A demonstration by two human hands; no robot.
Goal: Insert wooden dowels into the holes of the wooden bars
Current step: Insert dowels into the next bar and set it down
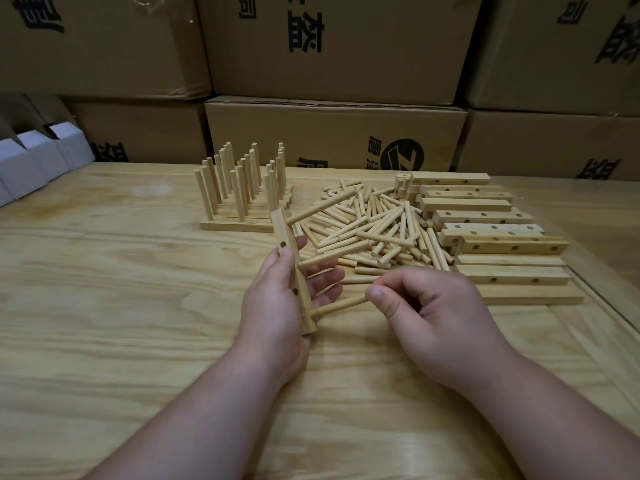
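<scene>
My left hand (277, 299) grips a wooden bar (287, 251) held on end above the table, its drilled side facing left. Two dowels stick out of the bar to the right: an upper one (320, 206) and a middle one (332, 252). My right hand (429, 306) pinches a third dowel (337, 305) by its right end; the dowel's left end sits at the bar's lowest hole. A loose pile of dowels (377, 230) lies behind my hands.
Finished bars with upright dowels (242, 188) stand at the back left of the wooden table (104, 306). A stack of drilled bars (491, 230) lies at the right. Cardboard boxes (332, 46) wall the far side; white boxes (31, 157) sit at the left.
</scene>
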